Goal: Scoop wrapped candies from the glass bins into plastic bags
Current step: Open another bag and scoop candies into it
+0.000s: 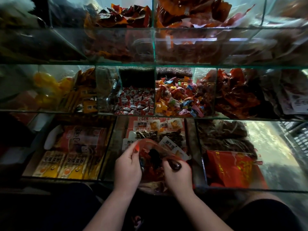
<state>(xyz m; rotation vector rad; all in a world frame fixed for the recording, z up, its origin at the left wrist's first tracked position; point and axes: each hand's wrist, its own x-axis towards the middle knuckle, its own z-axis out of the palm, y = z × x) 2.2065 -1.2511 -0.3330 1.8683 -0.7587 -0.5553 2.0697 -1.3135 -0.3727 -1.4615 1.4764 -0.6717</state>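
Mostly the view is tiers of glass bins. One middle-row bin holds red-and-white wrapped candies, and the bin to its right holds mixed-colour wrapped candies. Below, the white-labelled packets read "胖不墩"; the yellow packets at lower left start "全蛋", the rest unclear. A reddish plastic bag hangs over the lower middle bin between the hands. The left hand pinches its rim. The right hand grips the opposite edge, with something dark and unidentifiable at its fingertips.
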